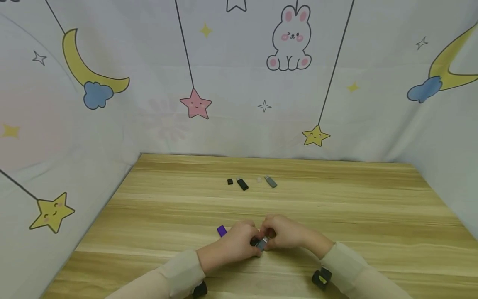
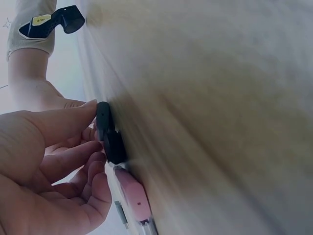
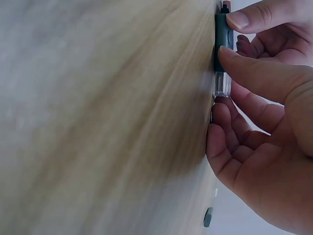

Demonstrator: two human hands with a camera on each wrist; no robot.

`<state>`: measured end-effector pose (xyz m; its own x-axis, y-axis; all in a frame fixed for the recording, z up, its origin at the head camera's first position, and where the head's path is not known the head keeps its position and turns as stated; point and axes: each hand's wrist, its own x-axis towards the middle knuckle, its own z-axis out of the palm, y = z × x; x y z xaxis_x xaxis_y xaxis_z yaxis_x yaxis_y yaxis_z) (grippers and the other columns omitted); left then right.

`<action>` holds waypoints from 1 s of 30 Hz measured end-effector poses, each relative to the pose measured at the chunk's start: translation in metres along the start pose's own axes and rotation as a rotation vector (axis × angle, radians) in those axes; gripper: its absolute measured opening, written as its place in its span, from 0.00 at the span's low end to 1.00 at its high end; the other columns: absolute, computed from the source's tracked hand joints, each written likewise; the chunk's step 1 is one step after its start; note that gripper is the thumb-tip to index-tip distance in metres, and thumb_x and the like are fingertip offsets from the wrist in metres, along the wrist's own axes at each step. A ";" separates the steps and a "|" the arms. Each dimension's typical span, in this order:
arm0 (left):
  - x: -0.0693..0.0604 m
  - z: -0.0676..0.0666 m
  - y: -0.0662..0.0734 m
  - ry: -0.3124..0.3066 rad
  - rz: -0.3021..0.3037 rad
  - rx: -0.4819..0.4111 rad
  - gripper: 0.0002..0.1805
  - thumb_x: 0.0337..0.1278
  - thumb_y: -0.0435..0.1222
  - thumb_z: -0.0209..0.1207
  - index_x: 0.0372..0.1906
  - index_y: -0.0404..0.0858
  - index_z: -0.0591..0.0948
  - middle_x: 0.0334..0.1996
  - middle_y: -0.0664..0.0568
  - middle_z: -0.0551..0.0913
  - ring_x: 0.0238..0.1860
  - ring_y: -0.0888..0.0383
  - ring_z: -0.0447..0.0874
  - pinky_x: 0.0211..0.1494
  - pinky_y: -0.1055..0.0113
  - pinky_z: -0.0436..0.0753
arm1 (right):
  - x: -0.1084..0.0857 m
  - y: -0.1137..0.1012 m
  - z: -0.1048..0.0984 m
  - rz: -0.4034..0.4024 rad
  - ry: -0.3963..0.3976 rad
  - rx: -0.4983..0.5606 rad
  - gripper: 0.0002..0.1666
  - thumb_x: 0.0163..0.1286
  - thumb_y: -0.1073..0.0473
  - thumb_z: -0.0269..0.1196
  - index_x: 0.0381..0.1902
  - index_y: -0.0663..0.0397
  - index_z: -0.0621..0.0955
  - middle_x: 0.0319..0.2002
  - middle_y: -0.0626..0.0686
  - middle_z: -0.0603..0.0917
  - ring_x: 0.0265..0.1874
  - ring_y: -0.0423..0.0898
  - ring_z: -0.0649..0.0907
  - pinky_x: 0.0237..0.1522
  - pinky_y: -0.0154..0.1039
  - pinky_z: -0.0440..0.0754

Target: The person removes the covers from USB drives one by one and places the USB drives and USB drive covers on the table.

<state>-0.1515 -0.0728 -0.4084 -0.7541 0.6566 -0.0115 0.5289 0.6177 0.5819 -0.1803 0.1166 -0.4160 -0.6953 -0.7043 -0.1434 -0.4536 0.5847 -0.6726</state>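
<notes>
A dark grey-green USB stick [image 1: 262, 243] lies low at the tabletop between both hands. My left hand [image 1: 239, 241] pinches one end, its thumb on the body in the left wrist view. From the other side my right hand [image 1: 286, 232] pinches the stick near its clear cap [image 3: 223, 84], with the lower fingers curled by the table. A black piece [image 2: 115, 147] sits beside the stick under the left fingers; its kind is unclear. Just past the left hand lies a purple stick [image 1: 222, 231], partly hidden; it looks pink in the left wrist view.
Farther back on the wooden table [image 1: 354, 195] lie a black USB stick [image 1: 242, 184] with a small black cap [image 1: 230, 181], and a grey USB stick [image 1: 271, 182] beside a small clear cap [image 1: 259, 180]. Printed cloth [image 1: 239, 83] walls the back and sides.
</notes>
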 end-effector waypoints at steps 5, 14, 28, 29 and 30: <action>0.001 0.001 0.001 -0.008 0.009 0.013 0.11 0.41 0.33 0.74 0.33 0.33 0.87 0.24 0.57 0.73 0.24 0.69 0.63 0.26 0.78 0.68 | -0.001 -0.001 -0.001 0.006 -0.009 0.008 0.10 0.54 0.64 0.72 0.34 0.54 0.82 0.30 0.44 0.76 0.30 0.37 0.73 0.33 0.31 0.74; 0.001 0.003 0.003 -0.002 0.001 0.027 0.07 0.41 0.31 0.73 0.28 0.34 0.86 0.23 0.57 0.71 0.24 0.69 0.64 0.27 0.78 0.68 | -0.001 0.000 0.000 -0.003 -0.028 0.039 0.10 0.54 0.65 0.72 0.29 0.52 0.80 0.26 0.41 0.77 0.26 0.34 0.74 0.31 0.30 0.75; 0.001 0.003 0.001 0.051 -0.026 -0.177 0.02 0.49 0.29 0.68 0.27 0.35 0.85 0.23 0.58 0.81 0.24 0.72 0.72 0.30 0.78 0.75 | -0.008 -0.005 -0.011 -0.032 -0.005 0.146 0.06 0.56 0.69 0.68 0.31 0.55 0.82 0.27 0.44 0.82 0.27 0.35 0.78 0.32 0.31 0.78; 0.001 0.001 0.001 0.053 -0.037 -0.201 0.02 0.50 0.29 0.68 0.27 0.35 0.85 0.22 0.58 0.80 0.24 0.72 0.72 0.29 0.77 0.74 | -0.008 -0.005 -0.012 -0.037 0.004 0.150 0.06 0.57 0.68 0.68 0.31 0.55 0.83 0.27 0.44 0.82 0.27 0.35 0.78 0.32 0.31 0.78; 0.001 0.000 0.001 0.057 -0.043 -0.220 0.03 0.50 0.29 0.68 0.27 0.35 0.84 0.21 0.58 0.80 0.23 0.71 0.71 0.28 0.77 0.74 | -0.008 -0.005 -0.013 -0.041 0.014 0.155 0.06 0.57 0.68 0.68 0.32 0.55 0.83 0.28 0.45 0.82 0.27 0.35 0.78 0.33 0.31 0.79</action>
<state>-0.1519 -0.0712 -0.4078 -0.7985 0.6019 0.0022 0.4029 0.5317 0.7450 -0.1793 0.1248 -0.4019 -0.6861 -0.7200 -0.1040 -0.3914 0.4858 -0.7815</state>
